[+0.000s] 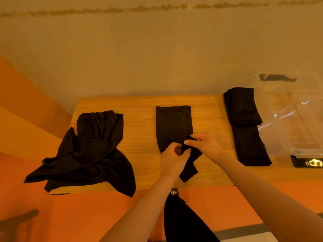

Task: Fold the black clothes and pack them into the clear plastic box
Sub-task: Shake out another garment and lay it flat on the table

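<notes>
fingers (183,151) pinching black garment (173,123), no legible writing

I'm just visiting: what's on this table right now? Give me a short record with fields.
surface: wooden table
unfolded pile: crumpled black clothes at left, hanging over the near edge
in progress: black garment at centre, partly folded
left hand: pinches the garment's near end
right hand: pinches the same spot
done: two folded black pieces at right, still on the table
container: clear plastic box at far right; nothing black visible inside

Wooden table (139,119), beige wall (157,49), orange floor (52,215).
</notes>
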Demonstrator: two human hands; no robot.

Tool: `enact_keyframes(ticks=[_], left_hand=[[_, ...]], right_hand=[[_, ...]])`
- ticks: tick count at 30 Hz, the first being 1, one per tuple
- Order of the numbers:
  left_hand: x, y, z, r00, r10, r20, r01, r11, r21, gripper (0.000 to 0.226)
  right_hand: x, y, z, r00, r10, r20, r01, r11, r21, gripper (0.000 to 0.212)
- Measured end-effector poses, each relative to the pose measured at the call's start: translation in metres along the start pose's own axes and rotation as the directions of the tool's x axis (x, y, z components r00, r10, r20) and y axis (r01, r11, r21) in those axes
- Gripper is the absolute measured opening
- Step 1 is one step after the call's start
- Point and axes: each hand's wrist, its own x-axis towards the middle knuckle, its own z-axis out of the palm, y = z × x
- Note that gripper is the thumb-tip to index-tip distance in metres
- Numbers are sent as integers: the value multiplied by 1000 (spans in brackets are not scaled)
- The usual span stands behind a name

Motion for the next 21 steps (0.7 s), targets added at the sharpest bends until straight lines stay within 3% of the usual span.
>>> enact_keyframes(ticks=[3,9,11,14,16,18,21], left_hand=[[5,-1,-4,997,63,48,-66,996,66,18],[10,10,-27,964,-24,264,33,999,-29,20],[9,13,-33,949,19,314,-24,1000,12,20],[7,14,-41,868,37,496,-130,979,155,23],[7,6,-49,832,26,554,-206,942,264,5],[8,0,-62,849,-12,529,-151,952,265,16],[9,-3,-80,886,-101,452,66,994,92,10]], right_hand=[[0,1,0,1000,8,11,-8,999,32,13],[-2,3,-11,996,83,-33,-73,970,234,11],[-2,5,-11,994,98,-52,-79,955,286,11],[-4,7,-12,989,123,-80,-83,918,387,13],[-7,10,-15,987,129,-94,-79,905,417,16],[-10,14,-20,986,132,-99,-81,910,406,18],[-15,26,-27,986,148,-71,-112,922,370,17]])
